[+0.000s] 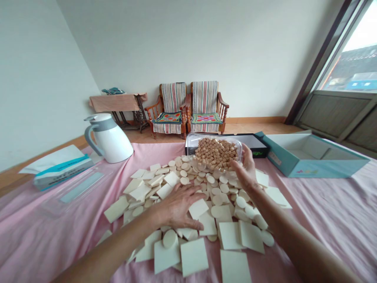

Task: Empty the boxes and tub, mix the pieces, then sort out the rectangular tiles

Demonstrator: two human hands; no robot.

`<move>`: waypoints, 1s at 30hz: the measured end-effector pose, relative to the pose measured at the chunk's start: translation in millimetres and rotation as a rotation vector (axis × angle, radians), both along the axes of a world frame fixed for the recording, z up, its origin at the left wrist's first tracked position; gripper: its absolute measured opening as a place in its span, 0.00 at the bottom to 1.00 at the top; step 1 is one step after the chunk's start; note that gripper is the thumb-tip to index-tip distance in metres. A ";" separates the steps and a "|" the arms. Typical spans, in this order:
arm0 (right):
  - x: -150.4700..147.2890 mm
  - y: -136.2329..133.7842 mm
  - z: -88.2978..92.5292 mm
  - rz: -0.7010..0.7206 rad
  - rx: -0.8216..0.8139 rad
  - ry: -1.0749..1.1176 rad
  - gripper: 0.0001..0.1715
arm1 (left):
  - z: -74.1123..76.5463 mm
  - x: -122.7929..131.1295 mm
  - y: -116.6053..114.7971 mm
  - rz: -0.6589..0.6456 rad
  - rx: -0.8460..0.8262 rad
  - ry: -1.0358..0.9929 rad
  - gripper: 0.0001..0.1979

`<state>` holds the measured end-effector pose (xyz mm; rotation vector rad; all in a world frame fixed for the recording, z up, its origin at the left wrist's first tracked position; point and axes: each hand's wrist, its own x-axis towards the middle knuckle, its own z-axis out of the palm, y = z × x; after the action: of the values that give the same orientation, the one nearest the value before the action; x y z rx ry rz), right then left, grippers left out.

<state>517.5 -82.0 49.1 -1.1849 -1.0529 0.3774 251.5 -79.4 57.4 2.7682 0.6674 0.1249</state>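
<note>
A heap of cream-coloured flat pieces (224, 236), squares and round discs, covers the middle of the pink tablecloth (38, 243). My left hand (179, 206) lies flat on the heap with fingers spread, touching the square pieces. My right hand (246, 167) reaches further back and grips the side of a clear plastic tub (216, 151) filled with small brown cylinders. The tub is tilted with its open face toward me and rests at the far edge of the heap.
A white jug (108, 137) stands at the back left, beside a tissue pack (60, 167) and a clear plastic lid (78, 188). A black box (256, 145) and an open teal box (309, 159) sit at the back right. Two striped armchairs (188, 108) stand against the wall.
</note>
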 end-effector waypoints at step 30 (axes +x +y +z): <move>19.7 8.1 -22.5 0.082 -0.005 -0.717 0.51 | -50.4 -7.2 78.4 0.585 -0.255 -0.829 0.37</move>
<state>537.2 -73.9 26.7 -1.3163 -1.7196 0.0013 244.3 -1.0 7.0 1.9244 1.0941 1.1298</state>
